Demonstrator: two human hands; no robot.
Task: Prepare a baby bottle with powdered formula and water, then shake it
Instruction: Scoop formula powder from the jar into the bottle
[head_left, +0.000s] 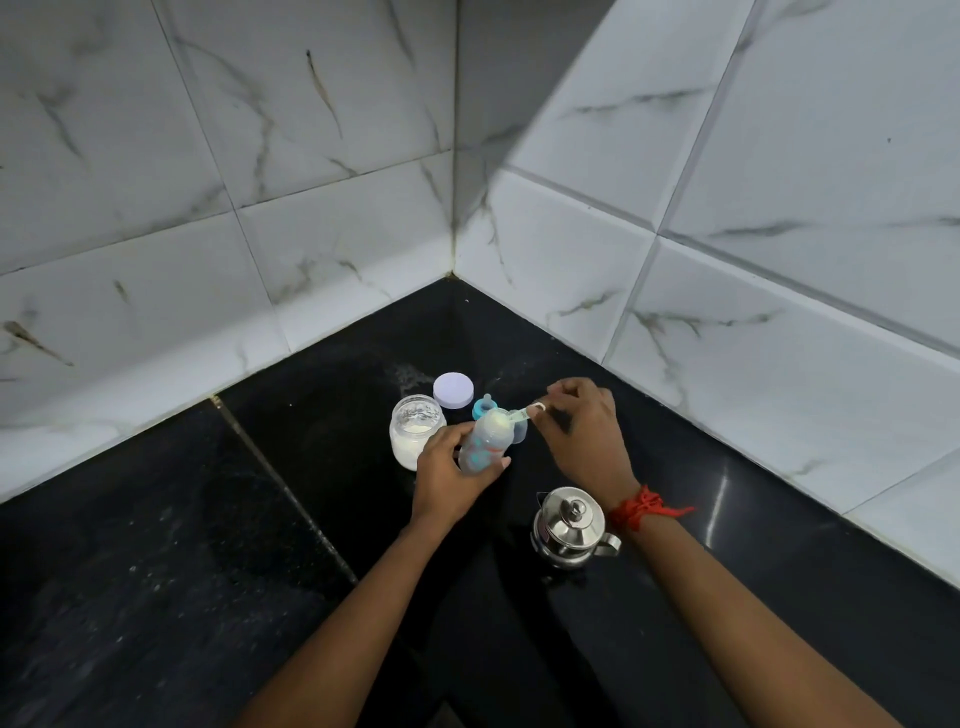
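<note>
My left hand grips the clear baby bottle, which has blue print, no top, and leans slightly right over the black counter. My right hand pinches the handle of a small pale scoop whose bowl sits at the bottle's open mouth. An open glass jar of white powder stands just left of the bottle. Its pale round lid lies flat behind it. The blue teat ring with nipple stands behind the bottle, partly hidden.
A small lidded steel jug stands near my right wrist, in front of the bottle. The black stone counter runs into a corner of white marble-look tiled walls. White powder specks lie on the counter behind the lid.
</note>
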